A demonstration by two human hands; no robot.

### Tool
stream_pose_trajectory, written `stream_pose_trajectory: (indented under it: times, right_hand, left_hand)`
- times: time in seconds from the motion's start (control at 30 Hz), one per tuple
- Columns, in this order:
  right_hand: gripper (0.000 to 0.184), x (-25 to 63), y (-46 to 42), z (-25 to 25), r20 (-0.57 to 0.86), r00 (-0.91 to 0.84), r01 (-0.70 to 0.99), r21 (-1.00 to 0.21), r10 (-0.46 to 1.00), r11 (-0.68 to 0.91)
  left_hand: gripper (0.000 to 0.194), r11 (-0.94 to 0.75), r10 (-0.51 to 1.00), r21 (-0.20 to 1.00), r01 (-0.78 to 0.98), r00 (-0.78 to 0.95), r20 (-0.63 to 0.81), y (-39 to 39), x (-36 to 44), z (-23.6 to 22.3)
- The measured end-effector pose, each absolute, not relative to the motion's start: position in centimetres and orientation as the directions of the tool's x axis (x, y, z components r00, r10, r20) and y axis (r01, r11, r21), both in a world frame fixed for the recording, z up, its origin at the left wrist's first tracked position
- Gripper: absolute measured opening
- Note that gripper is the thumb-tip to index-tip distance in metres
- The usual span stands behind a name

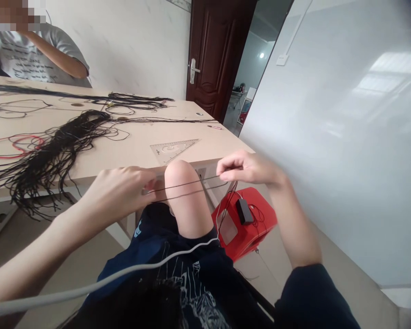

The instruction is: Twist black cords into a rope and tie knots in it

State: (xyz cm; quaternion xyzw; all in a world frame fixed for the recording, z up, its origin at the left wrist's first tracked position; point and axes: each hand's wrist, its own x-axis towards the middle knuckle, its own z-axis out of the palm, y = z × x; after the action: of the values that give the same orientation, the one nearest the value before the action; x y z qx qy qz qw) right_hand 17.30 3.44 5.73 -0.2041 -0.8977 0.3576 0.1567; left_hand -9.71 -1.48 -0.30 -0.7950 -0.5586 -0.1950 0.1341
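A thin black cord [188, 184] runs in two strands between my hands, stretched across in front of my raised knee [187, 201]. My left hand [126, 189] is closed on one end of it, with the fingertips partly hidden behind the hand. On the other side, my right hand [245, 168] pinches the strands between thumb and fingers. Some black cord ends dangle below the right hand. Both hands are just off the table's front edge. A large bundle of black cords [71, 137] lies on the table to the left, its loose ends drooping over the edge.
On the table [140, 146] lie a clear set square [174, 150], a red cord [17, 145] and a small pink tool [215, 127]. A red stool [256, 228] carries a black box [244, 211]. A white cable [123, 273] crosses my lap. Someone sits across the table.
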Motion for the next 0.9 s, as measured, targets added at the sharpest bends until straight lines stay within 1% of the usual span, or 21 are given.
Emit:
stream_pose_trajectory:
  times: [0.03, 0.07, 0.1, 0.13, 0.3, 0.4, 0.5, 0.57, 0.63, 0.7, 0.8, 0.83, 0.9]
  right_hand:
    - [0.013, 17.6, 3.7, 5.7, 0.167, -0.854, 0.242, -0.712, 0.493, 0.659]
    - [0.013, 17.8, 4.0, 5.7, 0.185, -0.841, 0.239, -0.717, 0.509, 0.655]
    - [0.014, 17.9, 4.3, 5.6, 0.189, -0.830, 0.247, -0.720, 0.525, 0.649]
    - [0.014, 17.9, 4.6, 5.6, 0.180, -0.825, 0.259, -0.722, 0.535, 0.642]
    - [0.017, 15.9, 6.4, 4.9, 0.127, -0.843, 0.283, -0.721, 0.522, 0.633]
    - [0.015, 13.6, 7.2, 4.1, 0.072, -0.872, 0.298, -0.706, 0.484, 0.643]
    - [0.015, 11.2, 7.7, 3.3, -0.002, -0.892, 0.331, -0.685, 0.452, 0.649]
    - [0.013, 9.7, 7.9, 2.8, -0.044, -0.899, 0.351, -0.669, 0.437, 0.655]
    - [0.011, 8.4, 8.0, 2.4, -0.081, -0.895, 0.382, -0.645, 0.438, 0.662]
    - [0.011, 7.3, 8.1, 2.2, -0.105, -0.884, 0.418, -0.616, 0.456, 0.668]
    - [0.013, 5.9, 8.2, 2.2, -0.106, -0.863, 0.457, -0.579, 0.494, 0.675]
    - [0.014, 5.5, 8.3, 2.2, -0.098, -0.855, 0.468, -0.568, 0.509, 0.677]
    - [0.017, 4.9, 8.3, 2.0, -0.074, -0.834, 0.492, -0.549, 0.547, 0.676]
  left_hand:
    - [0.015, -0.254, 0.888, 0.018, 0.967, 0.225, 0.402, -1.3, -11.2, -1.3]
    - [0.016, -0.248, 0.923, 0.085, 0.965, 0.208, 0.325, -1.0, -12.7, -2.4]
    - [0.017, -0.270, 0.945, 0.193, 0.943, 0.221, 0.241, -0.8, -14.2, -3.7]
    - [0.021, -0.274, 0.952, 0.232, 0.934, 0.228, 0.205, -0.6, -15.6, -5.0]
    - [0.049, -0.190, 0.975, 0.304, 0.934, 0.143, 0.169, -1.1, -21.0, -11.3]
    - [0.053, -0.106, 0.975, 0.305, 0.946, 0.038, 0.220, -2.6, -23.2, -13.3]
    - [0.051, -0.049, 0.953, 0.321, 0.946, -0.052, 0.299, -3.8, -24.2, -13.1]
    - [0.044, -0.042, 0.935, 0.359, 0.933, -0.089, 0.342, -4.0, -23.4, -11.9]
    - [0.033, -0.067, 0.922, 0.420, 0.905, -0.105, 0.372, -3.7, -21.3, -10.2]
    - [0.025, -0.134, 0.915, 0.508, 0.851, -0.090, 0.393, -3.0, -18.0, -8.5]
    - [0.027, -0.276, 0.895, 0.646, 0.712, -0.054, 0.443, -1.5, -12.7, -6.6]
    - [0.029, -0.311, 0.879, 0.680, 0.664, -0.071, 0.471, -0.9, -11.2, -6.2]
    - [0.031, -0.358, 0.830, 0.735, 0.575, -0.164, 0.533, 0.2, -9.1, -5.8]
